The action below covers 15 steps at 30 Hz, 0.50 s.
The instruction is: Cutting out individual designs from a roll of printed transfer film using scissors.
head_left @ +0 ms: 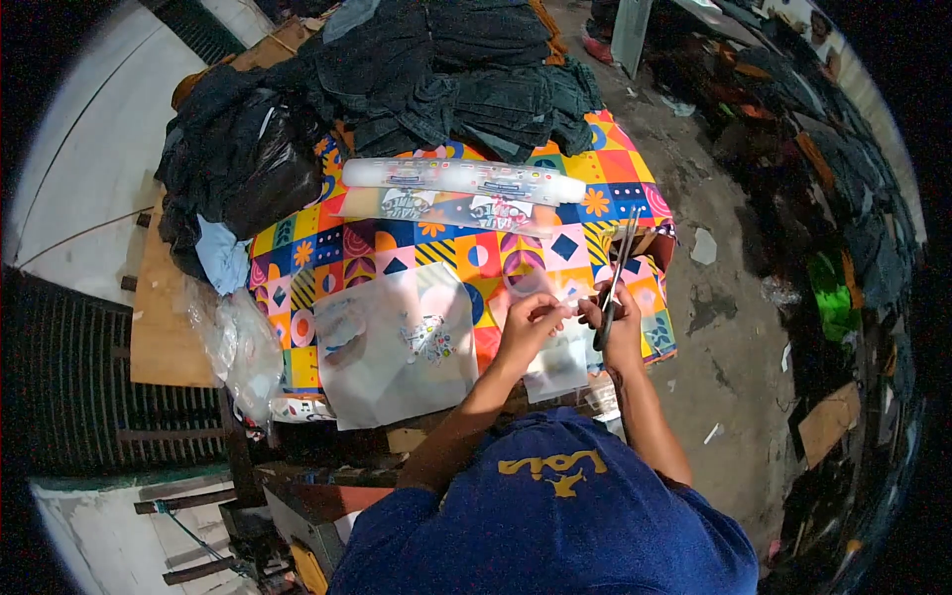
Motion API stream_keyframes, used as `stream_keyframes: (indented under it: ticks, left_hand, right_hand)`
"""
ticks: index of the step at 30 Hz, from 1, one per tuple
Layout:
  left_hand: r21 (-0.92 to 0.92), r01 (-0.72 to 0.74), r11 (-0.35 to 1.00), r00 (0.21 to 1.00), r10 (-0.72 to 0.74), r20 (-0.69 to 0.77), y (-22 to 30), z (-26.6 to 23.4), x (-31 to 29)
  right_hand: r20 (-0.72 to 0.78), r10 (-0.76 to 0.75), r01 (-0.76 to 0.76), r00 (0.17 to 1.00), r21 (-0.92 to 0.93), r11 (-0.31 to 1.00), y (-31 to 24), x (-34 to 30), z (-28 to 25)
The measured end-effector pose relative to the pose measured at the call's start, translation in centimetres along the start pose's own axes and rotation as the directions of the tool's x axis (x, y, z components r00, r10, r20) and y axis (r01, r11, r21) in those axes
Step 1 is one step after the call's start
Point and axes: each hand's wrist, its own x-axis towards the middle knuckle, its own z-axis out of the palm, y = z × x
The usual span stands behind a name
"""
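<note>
In my right hand [617, 319] is a pair of scissors [623, 260], its blades pointing up and away over the table's right side. My left hand [534, 321] is closed, thumb and fingers pinching a small pale scrap [571, 305] just left of the scissors; what kind of scrap is too small to tell. Beneath my hands lies a translucent sheet [557, 373]. Farther left, a larger translucent sheet [372, 382] bears a cluster of small colourful cut pieces [426, 340]. Beyond my hands rests a roll of printed clear film [446, 178], its loose end spread toward me.
A patterned, multicoloured cloth [486, 258] covers the table. Dark folded garments [486, 94] are piled along its far side, beside a black plastic bag [283, 149]. Crumpled clear plastic [243, 347] hangs at the left edge. More dark cloth heaps [793, 149] lie across the floor at right.
</note>
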Motion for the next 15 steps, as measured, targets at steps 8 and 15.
stream_keyframes:
  ticks: [8,15]
  left_hand:
    - [0.458,-0.122,0.881,0.988,0.063,0.143,-0.3,-1.4,-4.3]
    - [0.307,0.016,0.951,0.971,-0.089,0.223,-3.6,-1.6,-7.1]
  right_hand:
    - [0.243,-0.011,0.068,0.97,-0.229,0.971,0.4,-1.5,-2.0]
    - [0.439,0.181,-0.02,0.88,-0.346,0.938,2.6,-4.4,-3.1]
